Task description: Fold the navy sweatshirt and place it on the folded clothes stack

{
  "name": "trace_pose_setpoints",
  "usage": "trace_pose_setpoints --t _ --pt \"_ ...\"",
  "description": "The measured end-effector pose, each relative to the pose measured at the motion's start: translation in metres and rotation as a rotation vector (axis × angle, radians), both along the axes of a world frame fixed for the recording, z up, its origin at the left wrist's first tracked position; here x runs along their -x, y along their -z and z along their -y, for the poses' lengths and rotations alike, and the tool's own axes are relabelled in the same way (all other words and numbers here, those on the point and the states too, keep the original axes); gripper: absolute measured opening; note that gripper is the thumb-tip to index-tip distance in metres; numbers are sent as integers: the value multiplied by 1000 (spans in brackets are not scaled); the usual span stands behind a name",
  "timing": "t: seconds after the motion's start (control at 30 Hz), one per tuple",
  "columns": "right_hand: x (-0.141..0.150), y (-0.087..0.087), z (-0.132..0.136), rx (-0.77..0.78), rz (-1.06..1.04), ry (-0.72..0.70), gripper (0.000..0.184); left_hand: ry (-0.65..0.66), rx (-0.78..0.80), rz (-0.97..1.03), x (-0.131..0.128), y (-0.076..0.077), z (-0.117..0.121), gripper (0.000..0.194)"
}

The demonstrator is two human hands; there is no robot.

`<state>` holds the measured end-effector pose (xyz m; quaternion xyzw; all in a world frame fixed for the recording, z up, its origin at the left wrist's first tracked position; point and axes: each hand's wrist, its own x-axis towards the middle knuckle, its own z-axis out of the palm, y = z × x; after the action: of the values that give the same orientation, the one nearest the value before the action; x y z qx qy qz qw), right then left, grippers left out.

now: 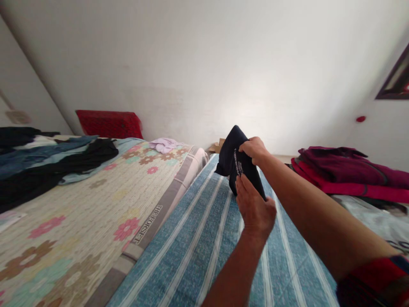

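Note:
A dark navy folded garment (pixel 227 147) with small white lettering is held up above the blue striped cover. My right hand (pixel 255 150) is closed on its upper right edge, the thumb and fingers pinching the cloth. Lower down, my left hand (pixel 254 209) grips the bottom part, with its fingers lying across the lettered face. The garment is tilted, and a loose corner sticks out at its left. Its far side is hidden from me.
The blue striped cover (pixel 191 238) lies beneath my hands. At left, a flowered bed (pixel 96 204) holds dark clothes (pixel 73 164), a lilac cloth (pixel 164 145) and a red box-like item (pixel 110 123). Folded maroon clothes (pixel 345 164) are stacked at right, above clear plastic (pixel 370 215). A cardboard box (pixel 214 147) stands behind.

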<state>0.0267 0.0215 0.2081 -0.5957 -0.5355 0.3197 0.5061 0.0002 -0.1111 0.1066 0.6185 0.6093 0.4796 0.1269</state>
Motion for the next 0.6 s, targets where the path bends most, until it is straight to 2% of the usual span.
trace_pose_setpoints --t 0.03,0.1,0.17,0.2,0.27,0.3,0.37,0.43,0.5,0.6 --pt "-1 -2 0 -2 -74 15 13 -41 -16 -74 10 -5 -2 74" --pt "-9 0 7 -11 -203 45 15 -24 -63 -260 32 -16 -4 61" --pt "-24 20 24 -32 -356 70 18 60 -146 -479 55 -20 -1 54" --pt "-33 38 38 -40 -432 83 21 106 -192 -590 66 -18 3 52" --pt "-52 88 76 -58 -860 81 29 243 -271 -796 86 -3 14 47" --pt "-60 116 98 -4 -978 104 31 322 -296 -880 95 9 21 44" --pt "-72 169 143 168 -1089 158 35 492 -343 -1005 112 39 33 40" --pt "-81 205 179 341 -1136 179 31 603 -343 -1069 124 69 42 39" --pt "-88 219 197 423 -1190 157 28 634 -315 -1102 132 88 46 41" --pt "-100 214 194 460 -1141 150 35 625 -293 -1133 133 96 46 42"
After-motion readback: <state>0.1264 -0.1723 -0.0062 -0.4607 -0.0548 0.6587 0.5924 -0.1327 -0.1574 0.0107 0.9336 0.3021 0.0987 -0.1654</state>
